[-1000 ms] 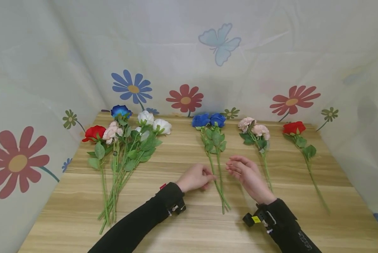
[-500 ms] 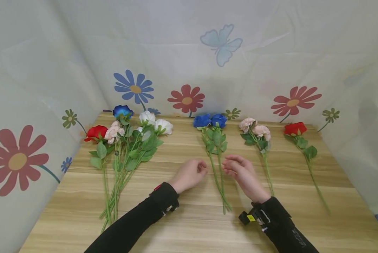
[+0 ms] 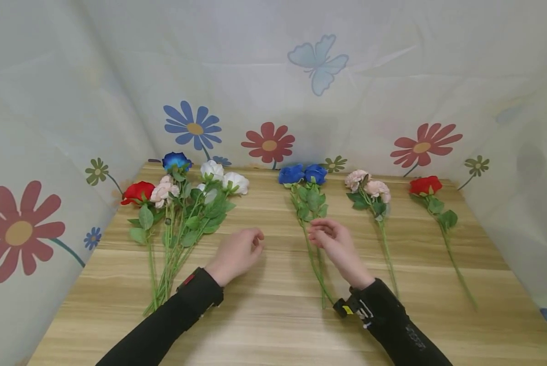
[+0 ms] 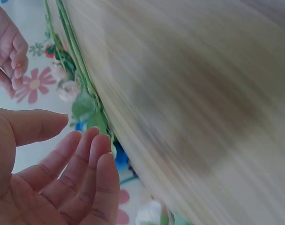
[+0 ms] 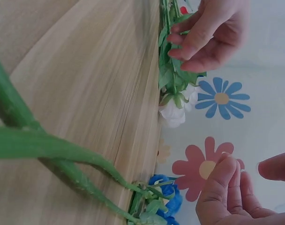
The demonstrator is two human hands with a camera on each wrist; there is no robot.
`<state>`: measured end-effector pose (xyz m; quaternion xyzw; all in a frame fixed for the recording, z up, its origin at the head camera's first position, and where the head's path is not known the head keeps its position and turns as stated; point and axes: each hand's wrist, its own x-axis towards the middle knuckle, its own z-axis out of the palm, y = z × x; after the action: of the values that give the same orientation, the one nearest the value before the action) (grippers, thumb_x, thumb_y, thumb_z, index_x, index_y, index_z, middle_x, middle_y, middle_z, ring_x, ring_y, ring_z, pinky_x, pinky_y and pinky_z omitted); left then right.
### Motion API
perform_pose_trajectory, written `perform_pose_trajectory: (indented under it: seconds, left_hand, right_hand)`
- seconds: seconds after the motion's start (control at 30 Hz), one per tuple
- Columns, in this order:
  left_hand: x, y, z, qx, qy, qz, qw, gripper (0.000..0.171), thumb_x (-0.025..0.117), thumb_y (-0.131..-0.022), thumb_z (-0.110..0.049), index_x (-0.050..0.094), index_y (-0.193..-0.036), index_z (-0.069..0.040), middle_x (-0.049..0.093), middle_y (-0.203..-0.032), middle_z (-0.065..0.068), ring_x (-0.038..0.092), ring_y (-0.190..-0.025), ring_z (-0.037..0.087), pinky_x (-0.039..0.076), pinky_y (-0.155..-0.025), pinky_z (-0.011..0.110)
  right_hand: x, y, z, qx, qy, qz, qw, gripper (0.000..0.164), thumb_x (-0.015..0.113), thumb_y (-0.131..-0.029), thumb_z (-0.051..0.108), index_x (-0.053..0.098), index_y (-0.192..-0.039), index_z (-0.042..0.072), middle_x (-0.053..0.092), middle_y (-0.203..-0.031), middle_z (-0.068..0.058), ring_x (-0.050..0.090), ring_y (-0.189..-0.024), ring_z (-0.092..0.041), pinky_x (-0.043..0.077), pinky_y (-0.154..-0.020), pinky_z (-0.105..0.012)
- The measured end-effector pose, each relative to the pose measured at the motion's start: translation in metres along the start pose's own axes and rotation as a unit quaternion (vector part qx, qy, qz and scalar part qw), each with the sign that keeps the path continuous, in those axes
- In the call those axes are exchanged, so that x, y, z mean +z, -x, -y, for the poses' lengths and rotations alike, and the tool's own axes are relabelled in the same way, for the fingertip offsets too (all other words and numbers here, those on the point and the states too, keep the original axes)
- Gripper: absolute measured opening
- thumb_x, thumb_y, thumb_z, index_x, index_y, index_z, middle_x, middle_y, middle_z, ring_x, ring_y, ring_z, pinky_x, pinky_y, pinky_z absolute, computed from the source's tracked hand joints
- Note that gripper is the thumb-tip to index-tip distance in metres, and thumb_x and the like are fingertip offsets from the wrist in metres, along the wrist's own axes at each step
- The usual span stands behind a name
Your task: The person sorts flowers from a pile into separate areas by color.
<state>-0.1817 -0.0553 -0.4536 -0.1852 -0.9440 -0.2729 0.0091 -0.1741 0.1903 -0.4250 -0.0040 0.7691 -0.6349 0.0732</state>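
Note:
My left hand (image 3: pixel 238 254) hovers over the table between the left bunch and the blue roses, its fingers loosely bent around nothing. In the left wrist view, that palm (image 4: pixel 44 187) shows with thumb and fingers apart. My right hand (image 3: pixel 339 249) is above the stems of two blue roses (image 3: pixel 303 174), fingers relaxed and holding nothing. Those crossed green stems (image 5: pixel 72 164) pass close to the right wrist camera, and the right fingers (image 5: pixel 222 187) look apart from them. The two blue roses lie side by side, blooms toward the back wall.
On the left lies a bunch with white roses (image 3: pixel 234 183), a red rose (image 3: pixel 138 192), a pink flower (image 3: pixel 164 191) and a blue rose (image 3: pixel 176 160). Pink flowers (image 3: pixel 376 189) and a single red rose (image 3: pixel 425 185) lie on the right. A printed curtain (image 3: pixel 237 76) encloses the wooden table (image 3: pixel 273 325).
My left hand has moved left, away from the blue roses' stems. My right hand has shifted left, over those stems. The flowers lie as before.

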Motion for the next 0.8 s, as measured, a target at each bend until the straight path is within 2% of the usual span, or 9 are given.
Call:
perform_pose_trajectory:
  seconds: [0.13,0.23,0.33,0.47,0.63,0.8]
  left_hand:
    - [-0.014,0.012,0.011,-0.020,-0.023,-0.004,0.9995,0.018,0.065,-0.096,-0.014,0.069,-0.112,-0.006,0.071,-0.093,0.006,0.062,-0.073,0.017,0.049,-0.065,0.032]
    - [-0.023,0.019,0.018,-0.026,-0.037,-0.014,0.9989,0.019,0.066,-0.096,-0.013,0.069,-0.113,-0.005,0.070,-0.093,0.006,0.064,-0.076,0.020,0.051,-0.068,0.034]
    - [-0.032,0.025,0.025,-0.026,-0.052,-0.031,0.9979,0.019,0.067,-0.095,-0.012,0.070,-0.112,-0.004,0.070,-0.093,0.007,0.066,-0.081,0.023,0.053,-0.071,0.038]
    - [-0.045,0.033,0.036,-0.025,-0.075,-0.044,0.9959,0.018,0.069,-0.093,-0.012,0.070,-0.110,-0.004,0.071,-0.091,0.008,0.067,-0.079,0.024,0.054,-0.068,0.040]
    - [-0.062,0.046,0.049,-0.053,-0.089,-0.044,0.9936,0.020,0.069,-0.093,-0.013,0.070,-0.110,-0.003,0.071,-0.091,0.009,0.065,-0.074,0.024,0.051,-0.061,0.038]
    - [-0.079,0.059,0.060,-0.069,-0.095,-0.049,0.9919,0.019,0.069,-0.092,-0.012,0.070,-0.108,-0.001,0.070,-0.085,0.008,0.065,-0.070,0.023,0.050,-0.060,0.038]
  right_hand:
    - [0.014,-0.002,0.002,-0.033,0.035,0.006,0.999,0.034,0.048,-0.101,0.001,0.051,-0.132,-0.010,0.059,-0.124,-0.032,0.067,-0.102,-0.026,0.057,-0.092,-0.031]
    - [0.025,-0.003,0.002,-0.062,0.063,0.018,0.996,0.033,0.049,-0.099,0.000,0.053,-0.131,-0.009,0.061,-0.120,-0.031,0.066,-0.106,-0.034,0.057,-0.092,-0.032]
    - [0.036,-0.005,0.003,-0.091,0.089,0.031,0.991,0.032,0.052,-0.098,0.002,0.056,-0.128,-0.007,0.064,-0.116,-0.028,0.066,-0.107,-0.036,0.055,-0.092,-0.030]
    - [0.050,-0.008,0.008,-0.107,0.091,0.047,0.989,0.031,0.054,-0.096,0.001,0.058,-0.125,-0.006,0.065,-0.114,-0.027,0.067,-0.107,-0.036,0.054,-0.090,-0.025]
    - [0.068,-0.009,0.016,-0.114,0.085,0.059,0.988,0.032,0.055,-0.092,-0.001,0.060,-0.123,-0.007,0.068,-0.112,-0.026,0.068,-0.105,-0.035,0.055,-0.090,-0.028]
    - [0.086,-0.012,0.021,-0.142,0.114,0.052,0.982,0.030,0.056,-0.092,0.000,0.062,-0.121,-0.004,0.069,-0.109,-0.024,0.069,-0.100,-0.031,0.059,-0.086,-0.032]
